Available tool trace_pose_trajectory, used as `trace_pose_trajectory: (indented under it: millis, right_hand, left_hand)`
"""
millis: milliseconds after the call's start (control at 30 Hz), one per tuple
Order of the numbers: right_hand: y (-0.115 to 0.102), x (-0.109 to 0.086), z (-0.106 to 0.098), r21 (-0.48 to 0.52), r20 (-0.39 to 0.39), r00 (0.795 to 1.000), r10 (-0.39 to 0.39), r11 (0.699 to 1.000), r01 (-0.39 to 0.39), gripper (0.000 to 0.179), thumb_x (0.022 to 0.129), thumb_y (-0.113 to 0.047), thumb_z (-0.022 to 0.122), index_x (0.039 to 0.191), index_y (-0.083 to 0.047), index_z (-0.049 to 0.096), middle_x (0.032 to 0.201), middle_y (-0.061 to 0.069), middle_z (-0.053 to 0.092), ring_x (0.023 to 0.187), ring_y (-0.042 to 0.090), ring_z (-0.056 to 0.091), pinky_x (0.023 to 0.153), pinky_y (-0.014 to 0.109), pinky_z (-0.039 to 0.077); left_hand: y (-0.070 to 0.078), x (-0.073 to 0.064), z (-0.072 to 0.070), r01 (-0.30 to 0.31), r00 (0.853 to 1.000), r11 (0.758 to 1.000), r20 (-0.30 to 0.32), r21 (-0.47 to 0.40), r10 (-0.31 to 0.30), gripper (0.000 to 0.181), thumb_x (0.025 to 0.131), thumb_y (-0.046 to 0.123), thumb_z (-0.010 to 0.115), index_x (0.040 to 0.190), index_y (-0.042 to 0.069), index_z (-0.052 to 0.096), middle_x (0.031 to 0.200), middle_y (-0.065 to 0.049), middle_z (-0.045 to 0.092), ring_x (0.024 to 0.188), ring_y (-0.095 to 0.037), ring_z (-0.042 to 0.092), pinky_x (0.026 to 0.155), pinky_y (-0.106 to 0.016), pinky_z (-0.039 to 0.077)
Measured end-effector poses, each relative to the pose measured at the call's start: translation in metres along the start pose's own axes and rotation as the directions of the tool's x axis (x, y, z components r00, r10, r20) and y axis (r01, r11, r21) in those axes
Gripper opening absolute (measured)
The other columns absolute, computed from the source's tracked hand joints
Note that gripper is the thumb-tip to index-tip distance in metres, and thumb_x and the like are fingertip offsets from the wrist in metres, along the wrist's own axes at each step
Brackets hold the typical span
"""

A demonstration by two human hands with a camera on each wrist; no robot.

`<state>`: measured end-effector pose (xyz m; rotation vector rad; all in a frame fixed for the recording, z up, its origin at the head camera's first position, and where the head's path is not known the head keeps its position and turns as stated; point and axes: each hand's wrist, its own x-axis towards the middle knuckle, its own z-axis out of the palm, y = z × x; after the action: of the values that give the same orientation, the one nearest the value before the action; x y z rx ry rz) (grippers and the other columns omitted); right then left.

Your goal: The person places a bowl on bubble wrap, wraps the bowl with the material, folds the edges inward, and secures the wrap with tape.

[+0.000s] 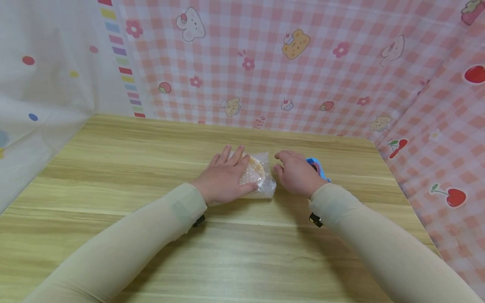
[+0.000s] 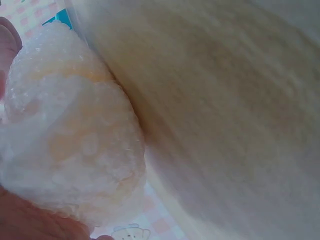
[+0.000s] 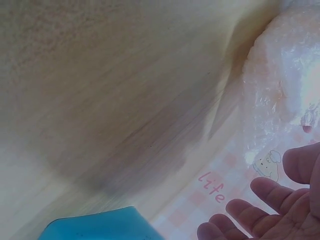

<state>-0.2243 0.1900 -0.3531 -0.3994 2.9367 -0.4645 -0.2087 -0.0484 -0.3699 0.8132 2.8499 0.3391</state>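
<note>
A bubble-wrapped package [image 1: 268, 187] lies on the wooden table, with something round and pale orange showing through the clear wrap. My left hand [image 1: 222, 180] rests flat on its left part, fingers spread and pointing away from me. Bunched wrap [image 2: 75, 135] fills the left side of the left wrist view. Just right of the package, my right hand [image 1: 297, 173] hovers with loosely bent fingers and nothing in them. In the right wrist view, this hand's fingers [image 3: 272, 192] are apart from the wrap [image 3: 275, 85]. A blue tape dispenser [image 1: 320, 169] stands beyond my right wrist, partly hidden by it.
The wood-grain table [image 1: 227, 252] runs back to a pink checked cloth [image 1: 257, 80] printed with cartoon animals. A white dotted cloth [image 1: 49, 84] hangs at the left, and a cherry-patterned cloth [image 1: 454, 168] borders the right edge.
</note>
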Motion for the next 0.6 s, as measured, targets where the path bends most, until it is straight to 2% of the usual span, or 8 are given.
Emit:
trace_pose_trajectory:
  millis: [433,600]
  right_hand:
    - [0.0009,0.0019,0.0009,0.005,0.008,1.0,0.015,1.0,-0.015,0.046,0.112,-0.026,0.048,0.151,-0.001,0.05,0.16,0.02,0.048,0.155,0.041,0.036,0.128,0.057,0.028]
    - [0.0013,0.0016,0.0011,0.013,0.018,0.999,0.026,1.0,-0.026,0.049,0.113,-0.028,0.046,0.153,-0.001,0.047,0.166,0.022,0.039,0.159,0.042,0.029,0.13,0.057,0.023]
  left_hand:
    - [-0.0024,0.0,-0.0038,0.0,1.0,1.0,0.019,0.003,0.0,0.09,0.105,0.073,0.028,0.17,0.012,0.014,0.178,-0.009,-0.005,0.163,-0.042,-0.008,0.132,-0.059,0.004]
    - [-0.0055,0.0002,-0.0069,0.01,1.0,1.0,0.011,0.008,-0.01,0.085,0.107,0.069,0.025,0.17,0.013,0.013,0.179,-0.01,-0.002,0.163,-0.042,-0.007,0.132,-0.059,0.004]
